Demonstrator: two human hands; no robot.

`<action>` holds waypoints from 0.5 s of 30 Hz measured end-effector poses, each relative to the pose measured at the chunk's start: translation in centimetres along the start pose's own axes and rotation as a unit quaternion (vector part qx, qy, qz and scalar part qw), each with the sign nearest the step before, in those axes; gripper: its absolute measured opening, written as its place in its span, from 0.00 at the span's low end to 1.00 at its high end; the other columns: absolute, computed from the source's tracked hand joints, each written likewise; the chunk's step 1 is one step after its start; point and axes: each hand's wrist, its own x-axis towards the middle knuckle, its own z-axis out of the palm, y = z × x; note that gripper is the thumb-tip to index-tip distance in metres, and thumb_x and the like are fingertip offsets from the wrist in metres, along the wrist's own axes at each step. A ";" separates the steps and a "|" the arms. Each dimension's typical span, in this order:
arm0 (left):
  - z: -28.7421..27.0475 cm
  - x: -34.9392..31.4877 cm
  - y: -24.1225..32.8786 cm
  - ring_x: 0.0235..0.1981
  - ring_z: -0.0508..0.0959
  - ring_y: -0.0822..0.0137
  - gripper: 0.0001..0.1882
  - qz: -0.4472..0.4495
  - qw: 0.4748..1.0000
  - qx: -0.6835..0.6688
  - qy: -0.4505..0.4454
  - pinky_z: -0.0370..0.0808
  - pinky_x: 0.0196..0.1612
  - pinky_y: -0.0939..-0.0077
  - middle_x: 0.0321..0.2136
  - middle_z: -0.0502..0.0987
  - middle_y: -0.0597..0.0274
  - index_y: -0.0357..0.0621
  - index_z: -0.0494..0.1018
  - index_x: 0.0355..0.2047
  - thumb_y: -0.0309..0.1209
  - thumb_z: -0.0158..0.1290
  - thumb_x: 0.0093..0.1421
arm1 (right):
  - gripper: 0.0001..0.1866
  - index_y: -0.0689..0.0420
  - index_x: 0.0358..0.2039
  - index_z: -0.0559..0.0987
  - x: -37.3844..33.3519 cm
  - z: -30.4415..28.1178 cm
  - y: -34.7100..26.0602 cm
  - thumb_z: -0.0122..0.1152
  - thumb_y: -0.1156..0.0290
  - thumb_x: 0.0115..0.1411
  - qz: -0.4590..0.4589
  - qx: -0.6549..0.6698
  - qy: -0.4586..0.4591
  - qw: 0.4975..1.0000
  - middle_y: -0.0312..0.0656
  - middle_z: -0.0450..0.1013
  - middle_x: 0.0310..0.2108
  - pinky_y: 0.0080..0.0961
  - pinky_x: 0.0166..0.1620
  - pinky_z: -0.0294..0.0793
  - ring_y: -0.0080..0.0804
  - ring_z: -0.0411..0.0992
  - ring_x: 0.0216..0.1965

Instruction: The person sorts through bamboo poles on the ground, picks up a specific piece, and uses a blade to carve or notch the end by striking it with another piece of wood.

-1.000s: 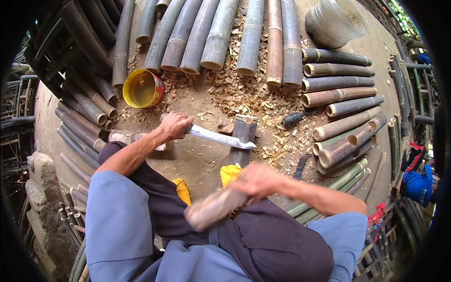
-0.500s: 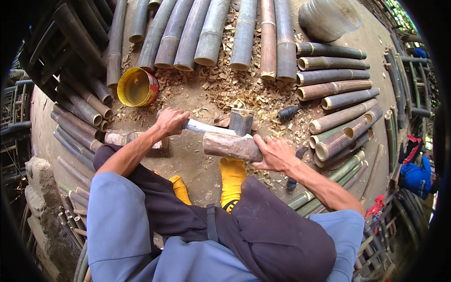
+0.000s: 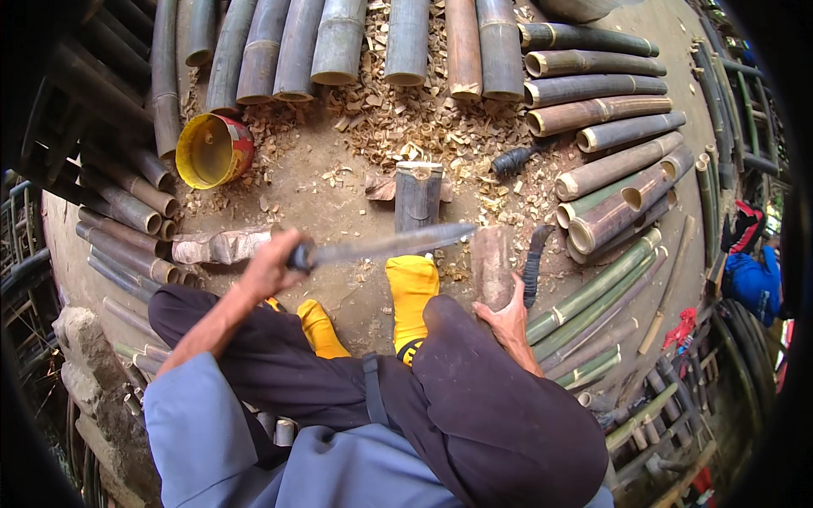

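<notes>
My left hand (image 3: pixel 273 264) is wrapped round the black handle of a machete (image 3: pixel 389 244), its blade slightly blurred and pointing right over my yellow-socked foot (image 3: pixel 410 292). In my right hand (image 3: pixel 510 317) is the near end of a short wooden log (image 3: pixel 491 267), thumb against its side, with the log pointing away from me. A short dark bamboo piece (image 3: pixel 418 203) with a notched top lies past my foot, against a brownish wood chunk (image 3: pixel 381 187). Just right of the log lies a dark tool with a wrapped handle (image 3: pixel 533 269).
A yellow and red bucket (image 3: pixel 212 152) stands at the left, near a pale log (image 3: pixel 222 246). Bamboo poles (image 3: pixel 340 42) fan around the far side, with more poles (image 3: pixel 603 114) stacked at the right. Wood shavings (image 3: pixel 406 114) cover the ground ahead. A rock (image 3: pixel 89 356) sits at the left.
The log has swung from lying crosswise in front of me to pointing away at the right, with my right hand on it. The machete has come off the log, moving left and nearer.
</notes>
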 end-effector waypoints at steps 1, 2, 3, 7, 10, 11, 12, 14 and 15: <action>-1.1 1.2 -0.5 0.28 0.75 0.60 0.17 0.047 0.997 0.057 0.036 0.72 0.31 0.66 0.26 0.73 0.58 0.47 0.68 0.34 0.26 0.60 0.44 | 0.49 0.61 0.59 0.54 -0.5 0.1 0.3 0.72 0.62 0.40 0.013 0.006 -0.010 1.000 0.55 0.66 0.49 0.36 0.54 0.66 0.46 0.67 0.51; -2.0 2.5 -1.1 0.27 0.75 0.62 0.15 0.061 0.992 0.092 0.054 0.72 0.30 0.68 0.25 0.72 0.59 0.47 0.68 0.34 0.28 0.58 0.44 | 0.50 0.61 0.60 0.54 -0.9 0.4 0.4 0.72 0.62 0.40 0.024 0.011 -0.019 0.999 0.55 0.65 0.51 0.35 0.55 0.65 0.46 0.66 0.52; -2.8 3.8 -1.7 0.25 0.74 0.63 0.14 0.075 0.987 0.127 0.071 0.73 0.29 0.69 0.24 0.72 0.60 0.48 0.68 0.33 0.30 0.56 0.44 | 0.51 0.61 0.61 0.54 -1.2 0.8 0.3 0.72 0.62 0.40 0.036 0.016 -0.027 0.999 0.54 0.65 0.52 0.35 0.55 0.65 0.45 0.66 0.53; -5.3 8.3 -4.5 0.18 0.75 0.63 0.14 -0.060 0.981 0.179 -0.045 0.72 0.25 0.67 0.18 0.73 0.57 0.43 0.70 0.28 0.34 0.55 0.39 | 0.51 0.60 0.63 0.52 -0.9 1.7 -2.6 0.70 0.62 0.42 -0.060 0.101 0.021 0.993 0.55 0.59 0.57 0.35 0.58 0.60 0.45 0.61 0.57; -5.5 10.3 -4.2 0.19 0.76 0.55 0.13 -0.107 0.972 0.206 -0.045 0.72 0.27 0.62 0.16 0.74 0.53 0.41 0.71 0.23 0.36 0.57 0.40 | 0.54 0.58 0.65 0.47 1.2 1.7 -5.6 0.69 0.62 0.43 -0.145 0.046 0.059 0.987 0.57 0.55 0.61 0.36 0.60 0.58 0.47 0.58 0.60; -5.5 10.5 -4.2 0.19 0.76 0.53 0.13 -0.099 0.969 0.221 -0.046 0.72 0.27 0.62 0.16 0.74 0.52 0.41 0.71 0.23 0.36 0.57 0.40 | 0.54 0.58 0.66 0.46 1.8 1.7 -6.7 0.69 0.62 0.43 -0.168 0.037 0.068 0.983 0.57 0.53 0.62 0.36 0.61 0.58 0.47 0.58 0.60; -5.6 10.7 -4.1 0.20 0.76 0.51 0.12 -0.107 0.967 0.223 -0.056 0.72 0.28 0.61 0.15 0.73 0.51 0.41 0.71 0.23 0.36 0.56 0.41 | 0.54 0.57 0.66 0.45 2.6 1.6 -7.6 0.68 0.63 0.43 -0.176 0.042 0.060 0.982 0.58 0.54 0.61 0.36 0.60 0.59 0.48 0.59 0.60; -5.9 11.2 -3.6 0.19 0.76 0.51 0.12 -0.100 0.964 0.239 -0.065 0.73 0.28 0.59 0.15 0.73 0.51 0.41 0.72 0.23 0.36 0.55 0.41 | 0.54 0.56 0.66 0.44 3.7 1.2 -9.1 0.68 0.65 0.43 -0.192 0.051 0.047 0.979 0.58 0.55 0.61 0.37 0.59 0.61 0.48 0.61 0.59; -5.9 11.2 -3.5 0.19 0.76 0.52 0.12 -0.098 0.962 0.247 -0.069 0.74 0.28 0.58 0.14 0.73 0.51 0.41 0.72 0.23 0.36 0.54 0.41 | 0.54 0.55 0.66 0.44 4.0 1.2 -9.7 0.67 0.67 0.43 -0.186 0.051 0.037 0.981 0.58 0.57 0.59 0.37 0.59 0.62 0.48 0.62 0.58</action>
